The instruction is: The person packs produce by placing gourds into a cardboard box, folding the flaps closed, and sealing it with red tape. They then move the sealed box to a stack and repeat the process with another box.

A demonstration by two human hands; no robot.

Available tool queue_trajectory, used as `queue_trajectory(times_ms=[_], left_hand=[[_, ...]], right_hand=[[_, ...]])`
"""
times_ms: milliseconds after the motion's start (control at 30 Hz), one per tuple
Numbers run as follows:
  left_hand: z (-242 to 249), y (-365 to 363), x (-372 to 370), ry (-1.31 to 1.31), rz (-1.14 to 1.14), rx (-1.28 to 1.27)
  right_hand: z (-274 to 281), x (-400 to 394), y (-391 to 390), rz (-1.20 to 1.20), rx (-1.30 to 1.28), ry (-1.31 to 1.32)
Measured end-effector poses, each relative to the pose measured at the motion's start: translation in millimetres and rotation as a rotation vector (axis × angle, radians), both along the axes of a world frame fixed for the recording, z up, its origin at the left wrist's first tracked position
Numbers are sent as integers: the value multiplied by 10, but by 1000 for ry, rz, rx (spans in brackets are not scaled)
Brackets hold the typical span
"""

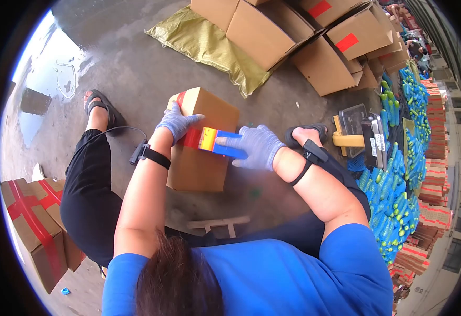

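Observation:
A brown cardboard box (201,171) stands on the floor between my legs, with red tape (192,138) across its top. My left hand (179,122), in a thin bluish glove, holds the box at its left edge, the thumb lying over the top near the tape. In my gloved right hand (260,147) is a blue and yellow tape dispenser (227,150). Its yellow end meets the red tape on the box. The fingers lie along the blue part, partly covering it.
Open cardboard boxes (264,34) stand ahead beside a yellowish woven sack (214,45). To the right are a scale (373,142), a clear plastic bin (352,124) and piles of green produce in blue netting (386,197). Red-taped boxes (38,218) sit at left. Water (57,79) lies on the floor.

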State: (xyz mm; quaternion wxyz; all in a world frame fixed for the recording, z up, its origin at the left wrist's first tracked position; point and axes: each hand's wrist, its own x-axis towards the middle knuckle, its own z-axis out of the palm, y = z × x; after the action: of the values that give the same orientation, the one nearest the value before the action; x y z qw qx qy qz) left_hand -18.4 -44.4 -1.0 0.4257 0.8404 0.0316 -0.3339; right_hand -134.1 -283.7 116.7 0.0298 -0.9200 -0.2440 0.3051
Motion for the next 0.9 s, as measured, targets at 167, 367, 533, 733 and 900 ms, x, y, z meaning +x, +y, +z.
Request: queue_trajectory(times_ms=[167,367,533,733,900], left_hand=[[-233,353,50,109,141,-299],[-261,374,-3,368,347,-660],[-265,271,-65,86,292,-495],[-1091,596,-10,651,739,-523],[-1095,743,-276,890,803,-615]], right_hand=[[-72,-160,-408,25,-135,53],[-708,-169,-461,-7,-171,14],[-1130,430,184,-76,-285,586],[-1978,115,-268,-4,139,641],[-1698,34,-377,-125,40,570]])
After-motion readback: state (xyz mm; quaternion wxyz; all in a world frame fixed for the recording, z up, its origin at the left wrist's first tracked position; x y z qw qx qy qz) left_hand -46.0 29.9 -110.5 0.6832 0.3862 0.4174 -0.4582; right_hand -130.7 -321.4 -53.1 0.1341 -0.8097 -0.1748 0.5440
